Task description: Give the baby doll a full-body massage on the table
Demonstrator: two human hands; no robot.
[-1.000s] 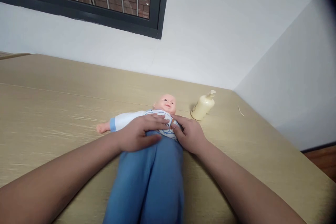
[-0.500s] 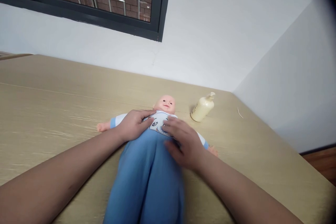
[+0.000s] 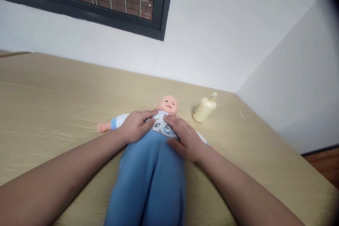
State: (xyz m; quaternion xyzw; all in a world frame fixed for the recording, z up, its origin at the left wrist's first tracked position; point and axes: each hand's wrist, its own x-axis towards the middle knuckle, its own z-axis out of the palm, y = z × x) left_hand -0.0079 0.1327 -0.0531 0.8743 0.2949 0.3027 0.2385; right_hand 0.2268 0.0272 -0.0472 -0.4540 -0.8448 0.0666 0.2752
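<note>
A baby doll [image 3: 169,104] lies on its back, head away from me, in a white top [image 3: 159,120] with a printed face and blue cuffs, and blue trousers [image 3: 150,176]. My left hand [image 3: 137,125] rests flat on the left side of its chest, fingers stretched toward the neck, thumb apart. On the right side of the chest lies my right hand [image 3: 185,137], fingers extended and thumb spread near the waistband. Neither hand grips anything. The doll's right-side arm is mostly hidden behind my right hand and forearm.
A cream pump bottle [image 3: 205,107] stands on the wooden table [image 3: 53,106], right of the doll's head. A thin pale strand [image 3: 242,113] lies near the right edge. Behind the table are a white wall [image 3: 201,42] and a dark-framed window [image 3: 159,7].
My right hand has shifted slightly up and settled on the doll's chest, covering more of its right-side arm. The left hand stays in place.
</note>
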